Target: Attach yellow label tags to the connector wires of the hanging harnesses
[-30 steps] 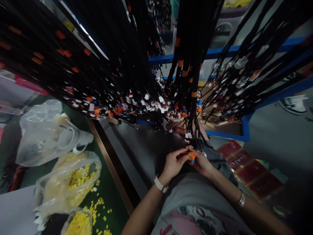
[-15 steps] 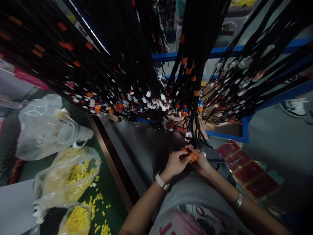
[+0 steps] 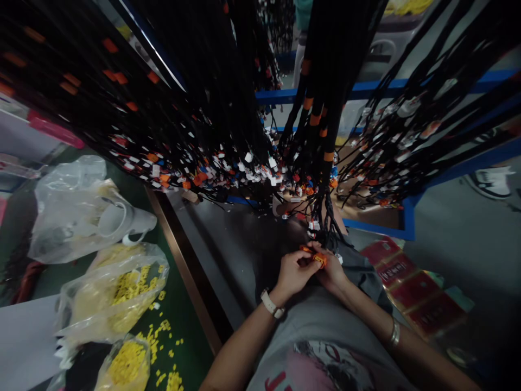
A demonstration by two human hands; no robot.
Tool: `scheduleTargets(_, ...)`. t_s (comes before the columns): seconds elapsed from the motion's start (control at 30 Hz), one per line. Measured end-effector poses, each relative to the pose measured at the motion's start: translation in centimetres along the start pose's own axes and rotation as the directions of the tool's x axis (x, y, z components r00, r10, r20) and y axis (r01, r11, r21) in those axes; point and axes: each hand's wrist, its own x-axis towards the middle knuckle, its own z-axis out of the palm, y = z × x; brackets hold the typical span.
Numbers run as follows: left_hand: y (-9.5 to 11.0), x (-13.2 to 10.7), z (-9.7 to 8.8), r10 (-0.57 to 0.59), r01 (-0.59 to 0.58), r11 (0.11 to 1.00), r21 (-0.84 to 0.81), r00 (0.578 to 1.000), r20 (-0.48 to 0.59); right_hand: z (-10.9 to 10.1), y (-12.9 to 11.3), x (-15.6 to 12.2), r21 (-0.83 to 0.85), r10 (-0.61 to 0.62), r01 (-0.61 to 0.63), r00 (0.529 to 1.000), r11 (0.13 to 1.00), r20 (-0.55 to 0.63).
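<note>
While the left hand and right hand both pinch the small orange plastic plug between them, thin black wires hang just above it.

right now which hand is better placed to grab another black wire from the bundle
Probably the right hand: the black wire bundle hangs just beyond it; the left hand sits farther off, pinching the orange connector.

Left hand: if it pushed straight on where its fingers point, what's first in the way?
The orange connector, pinched between left hand and right hand; depth beyond is unclear.
</note>
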Motion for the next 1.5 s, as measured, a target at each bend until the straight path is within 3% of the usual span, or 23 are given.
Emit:
scheduleTargets(0.23,0.2,0.4,-0.6,-0.046,0.066,0.979,-0.192,0.993,0.107,0.3,-0.1,0.0,0.031,0.087,-0.088,0.996,0.996,0.025)
scheduleTargets(0.5,0.5,0.5,-0.2,-0.066,0.079,0.971,-0.226,0.996,0.064,0.5,0.0,0.0,0.113,0.103,-0.104,0.995,0.988,0.014)
scheduleTargets(0.63,0.6,-0.1,-0.8,-0.055,0.071,0.960,-0.272,0.996,0.065,0.7,-0.6,0.1,0.121,0.164,-0.163,0.987,0.979,0.005)
scheduleTargets(0.83,0.0,-0.8,-3.6,-0.210,0.202,0.775,-0.599,0.976,0.058,0.9,-2.9,-0.1,0.164,0.288,-0.310,0.946,0.937,0.146)
scheduleTargets(0.93,-0.4,-0.9,-4.8,-0.241,0.217,0.691,-0.689,0.969,0.064,1.0,-3.7,-0.7,0.175,0.316,-0.347,0.931,0.922,0.181)
scheduleTargets(1.03,-0.3,-1.0,-5.4,-0.242,0.261,0.624,-0.736,0.961,0.135,1.1,-4.1,-1.3,0.196,0.320,-0.368,0.917,0.909,0.239)
scheduleTargets(1.2,0.4,-1.3,-5.2,-0.175,0.274,0.605,-0.748,0.962,0.211,1.5,-4.4,-2.0,0.215,0.266,-0.344,0.908,0.914,0.325)
scheduleTargets(1.33,0.7,-1.3,-4.9,-0.153,0.253,0.602,-0.757,0.967,0.202,1.5,-4.3,-2.1,0.234,0.226,-0.316,0.911,0.919,0.344)
scheduleTargets(1.5,1.2,-1.4,-4.7,-0.159,0.312,0.562,-0.766,0.949,0.271,1.3,-4.0,-1.8,0.216,0.220,-0.306,0.912,0.927,0.347)
